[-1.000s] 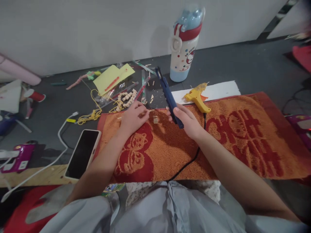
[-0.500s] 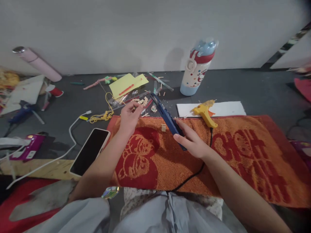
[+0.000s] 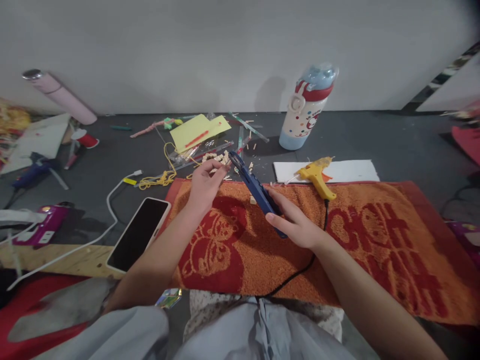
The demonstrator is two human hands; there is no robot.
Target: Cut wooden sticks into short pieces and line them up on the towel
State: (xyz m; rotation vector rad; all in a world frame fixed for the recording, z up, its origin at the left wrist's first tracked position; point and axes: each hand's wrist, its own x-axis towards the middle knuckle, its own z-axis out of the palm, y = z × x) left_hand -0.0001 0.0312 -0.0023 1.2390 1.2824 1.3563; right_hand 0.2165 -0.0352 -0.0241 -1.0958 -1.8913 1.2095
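My right hand point(image 3: 294, 222) grips the lower end of a dark blue phone point(image 3: 257, 190), which looks like it is in a case. It is tilted and seen nearly edge-on, its upper end leaning away to the left. My left hand point(image 3: 208, 182) is closed in a pinch beside that upper end. What the pinch holds is too small to make out. Small pale wooden pieces point(image 3: 225, 156) lie just beyond the left fingers. One more wooden piece point(image 3: 252, 200) rests on the orange towel point(image 3: 262, 260) beneath the phone.
A yellow glue gun point(image 3: 317, 175) lies across a white board point(image 3: 354, 171), its black cord crossing the towel. Behind stands a bottle point(image 3: 305, 112). To the left are another phone point(image 3: 138, 235), a white cable point(image 3: 110, 205), yellow string point(image 3: 159, 180) and yellow paper point(image 3: 191, 131).
My left hand has moved slightly right, closer to the phone's upper end. The phone has shifted slightly down and left in view, still in my right hand.
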